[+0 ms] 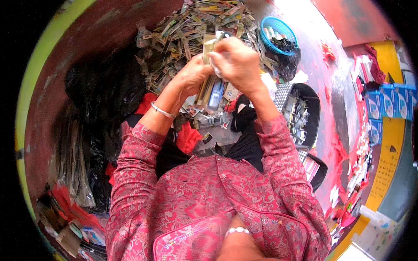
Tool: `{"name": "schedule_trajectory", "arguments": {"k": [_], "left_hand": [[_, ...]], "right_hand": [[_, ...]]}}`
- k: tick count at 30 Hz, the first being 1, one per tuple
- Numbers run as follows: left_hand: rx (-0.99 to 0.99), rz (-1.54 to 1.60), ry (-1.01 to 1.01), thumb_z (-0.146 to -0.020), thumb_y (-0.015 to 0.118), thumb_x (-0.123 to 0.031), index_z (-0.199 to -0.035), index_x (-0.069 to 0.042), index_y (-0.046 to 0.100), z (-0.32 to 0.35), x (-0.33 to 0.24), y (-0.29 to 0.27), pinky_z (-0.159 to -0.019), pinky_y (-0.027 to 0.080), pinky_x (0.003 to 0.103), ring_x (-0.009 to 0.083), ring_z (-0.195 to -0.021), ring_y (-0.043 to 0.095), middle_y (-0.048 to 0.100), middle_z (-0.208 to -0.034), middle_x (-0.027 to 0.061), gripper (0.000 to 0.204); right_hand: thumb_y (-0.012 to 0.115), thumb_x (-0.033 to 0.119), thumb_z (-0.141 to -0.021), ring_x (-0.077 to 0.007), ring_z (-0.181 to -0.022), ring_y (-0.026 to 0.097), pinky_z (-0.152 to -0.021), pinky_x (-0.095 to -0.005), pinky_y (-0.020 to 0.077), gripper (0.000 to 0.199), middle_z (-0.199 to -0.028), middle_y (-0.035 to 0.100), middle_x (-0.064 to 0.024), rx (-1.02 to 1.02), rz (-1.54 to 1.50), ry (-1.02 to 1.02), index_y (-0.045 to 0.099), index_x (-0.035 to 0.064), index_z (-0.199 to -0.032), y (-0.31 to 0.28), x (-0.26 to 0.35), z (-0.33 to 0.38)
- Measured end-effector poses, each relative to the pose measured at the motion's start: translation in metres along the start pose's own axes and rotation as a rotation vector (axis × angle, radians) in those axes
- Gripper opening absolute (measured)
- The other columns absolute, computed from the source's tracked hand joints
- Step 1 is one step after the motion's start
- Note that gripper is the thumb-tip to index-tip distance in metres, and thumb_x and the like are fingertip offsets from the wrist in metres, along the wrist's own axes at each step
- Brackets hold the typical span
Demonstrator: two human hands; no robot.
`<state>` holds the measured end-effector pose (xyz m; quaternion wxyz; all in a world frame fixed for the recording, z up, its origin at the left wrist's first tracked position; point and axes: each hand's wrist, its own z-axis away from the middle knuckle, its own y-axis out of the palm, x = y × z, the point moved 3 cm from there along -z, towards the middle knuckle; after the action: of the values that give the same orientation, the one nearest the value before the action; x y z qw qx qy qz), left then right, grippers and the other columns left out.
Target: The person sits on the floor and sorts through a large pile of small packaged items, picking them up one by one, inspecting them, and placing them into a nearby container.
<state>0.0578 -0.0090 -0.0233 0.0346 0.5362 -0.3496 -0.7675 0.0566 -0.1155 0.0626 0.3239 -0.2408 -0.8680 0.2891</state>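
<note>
My left hand (196,75) is closed around a bundle of slim flat packets (203,95), held upright over my lap. The bundle's yellowish top end sticks up above the fingers, and a blue-and-white piece (216,94) shows at its lower end. My right hand (237,60) is a curled fist pressed against the bundle's upper part, a little blurred. A whitish scrap shows under its fingers; what exactly they pinch is hidden. Past both hands lies a big loose heap of similar slim packets (174,37).
A blue basket (278,22) with packets and black pieces stands far right, above a black plastic bag (289,65). A black bin (310,104) of metallic-looking pieces is right of my legs. Black plastic sheeting (104,82) lies left. Red scraps (188,137) lie between my legs.
</note>
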Motion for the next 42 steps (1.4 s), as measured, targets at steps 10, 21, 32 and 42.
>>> {"name": "schedule_trajectory", "arguments": {"k": [10, 21, 32, 42], "left_hand": [[0.111, 0.198, -0.095, -0.073, 0.058, -0.002, -0.111, 0.001, 0.043, 0.013, -0.008, 0.013, -0.061, 0.053, 0.034, 0.021, -0.08, 0.061, 0.056, -0.105, 0.0155, 0.041], [-0.278, 0.149, 0.068, -0.078, 0.051, -0.001, -0.096, 0.007, 0.053, -0.004, -0.005, -0.017, -0.067, 0.051, 0.03, 0.0201, -0.074, 0.061, 0.061, -0.088, 0.0145, 0.019], [-0.187, 0.274, -0.032, -0.086, 0.049, -0.022, -0.095, -0.008, 0.052, -0.005, 0.002, -0.015, -0.064, 0.048, 0.026, 0.0111, -0.073, 0.056, 0.057, -0.085, 0.0021, 0.017], [-0.04, 0.448, -0.069, -0.086, 0.047, -0.024, -0.104, -0.002, 0.052, -0.002, 0.0, -0.01, -0.075, 0.048, 0.031, 0.017, -0.085, 0.057, 0.059, -0.096, 0.0084, 0.028]], "right_hand": [[0.058, 0.025, -0.073, -0.0301, -0.068, 0.058, -0.059, -0.0388, 0.0449, 0.019, -0.074, 0.06, -0.0119, -0.268, 0.42, 0.411, 0.058, 0.006, -0.077, -0.023, -0.091, 0.003], [0.061, 0.051, -0.068, -0.0246, -0.056, 0.058, -0.053, -0.0349, 0.0446, 0.047, -0.059, 0.058, -0.0114, 0.4, 0.146, 0.403, 0.06, 0.0042, -0.063, 0.007, -0.001, 0.015], [0.062, 0.049, -0.065, -0.0317, -0.063, 0.059, -0.058, -0.0407, 0.0453, 0.045, -0.061, 0.058, -0.0161, 0.472, 0.144, 0.49, 0.059, 0.0043, -0.064, 0.02, -0.011, 0.022], [0.061, 0.034, -0.068, -0.0291, -0.063, 0.058, -0.058, -0.0366, 0.0449, 0.035, -0.063, 0.057, -0.0175, 0.46, -0.1, 0.539, 0.059, -0.0002, -0.069, 0.017, -0.027, 0.026]]}}
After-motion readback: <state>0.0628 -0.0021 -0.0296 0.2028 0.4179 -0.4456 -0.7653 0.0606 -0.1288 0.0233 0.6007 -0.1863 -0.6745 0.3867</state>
